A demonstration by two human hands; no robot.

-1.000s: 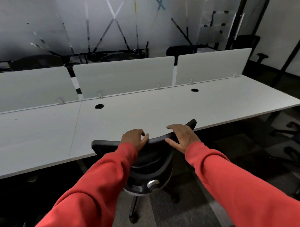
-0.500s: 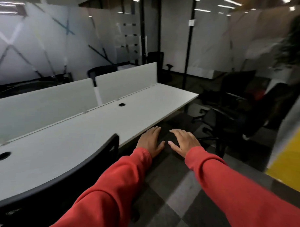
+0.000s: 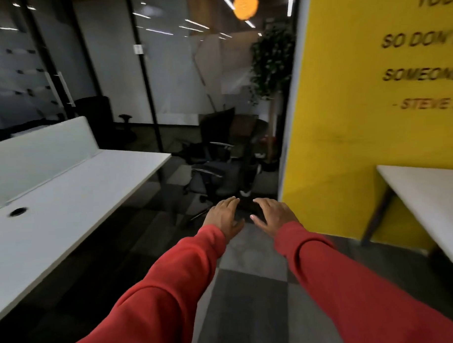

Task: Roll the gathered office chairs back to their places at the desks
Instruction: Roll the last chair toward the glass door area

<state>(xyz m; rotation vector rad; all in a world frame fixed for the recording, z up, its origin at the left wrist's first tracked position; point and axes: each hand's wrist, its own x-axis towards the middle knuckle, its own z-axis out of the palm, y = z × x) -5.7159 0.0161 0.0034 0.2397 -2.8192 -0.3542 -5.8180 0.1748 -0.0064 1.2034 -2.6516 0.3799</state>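
Closest to us, our two red sleeves (image 3: 160,296) reach forward over the grey checkered floor (image 3: 250,286). At their ends our left hand (image 3: 223,219) and right hand (image 3: 273,216) are held out palm-down, side by side but apart. The fingers (image 3: 230,202) of both are spread and only slightly bent, and they grip nothing. To our left runs the long white desk (image 3: 67,202), with a round cable hole (image 3: 17,212) in its top and a pale divider panel (image 3: 40,152) standing along its back edge. At the right edge is the corner of a second desk (image 3: 426,190), set against the yellow wall (image 3: 359,115), which bears blurred gold lettering. Just beyond our fingertips, between the long white desk's end and the yellow wall, the dark office chairs (image 3: 215,177) stand bunched together, well apart from either desk; how many there are we cannot tell. Behind them stand glass partitions (image 3: 108,60) and a leafy plant (image 3: 270,59), with an orange lamp (image 3: 245,4) overhead.
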